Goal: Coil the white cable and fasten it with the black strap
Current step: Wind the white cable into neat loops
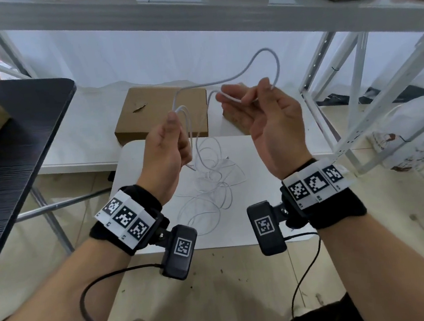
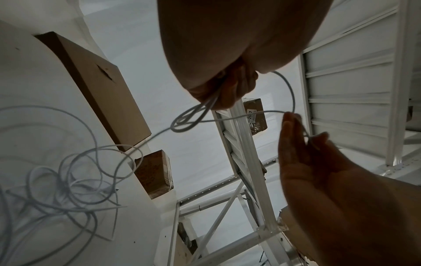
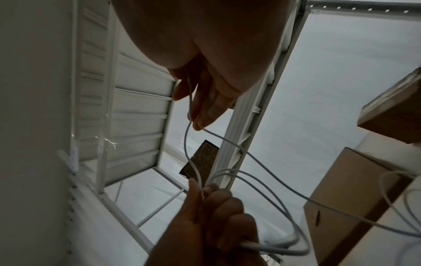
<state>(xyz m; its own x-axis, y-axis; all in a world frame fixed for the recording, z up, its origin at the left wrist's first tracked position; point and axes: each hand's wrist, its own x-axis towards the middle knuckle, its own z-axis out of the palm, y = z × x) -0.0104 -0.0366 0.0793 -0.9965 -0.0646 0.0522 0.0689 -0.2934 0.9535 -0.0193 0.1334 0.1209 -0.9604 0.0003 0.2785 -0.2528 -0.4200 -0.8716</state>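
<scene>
The left hand (image 1: 166,145) is up in the air at about 9 o'clock of the head view's centre, thumb and curled fingers pinching a small bundle of loops of the white cable (image 1: 226,80). From the right wrist camera, that fist shows at 6 o'clock, several strands bunched in it and fanning out toward 4 o'clock. The right hand (image 1: 261,114) sits just beside it at 3 o'clock, palm up, fingers long and only lightly bent, thumb and fingertips nipping 1 strand. Between the 2 hands the cable rises in a tall open loop toward 12 o'clock, clear of everything. From the left hand the slack drops toward 6 o'clock and lands in a loose, tangled heap on the small white table (image 1: 269,222), below and between the wrists. Past the hands, at 12 o'clock, a flat cardboard box (image 1: 148,114) lies on a low white surface. The white metal shelf frame (image 1: 356,98) stands at 3 o'clock, and a dark tabletop (image 1: 9,155) fills 9 o'clock. The black strap cannot be made out in any view.
</scene>
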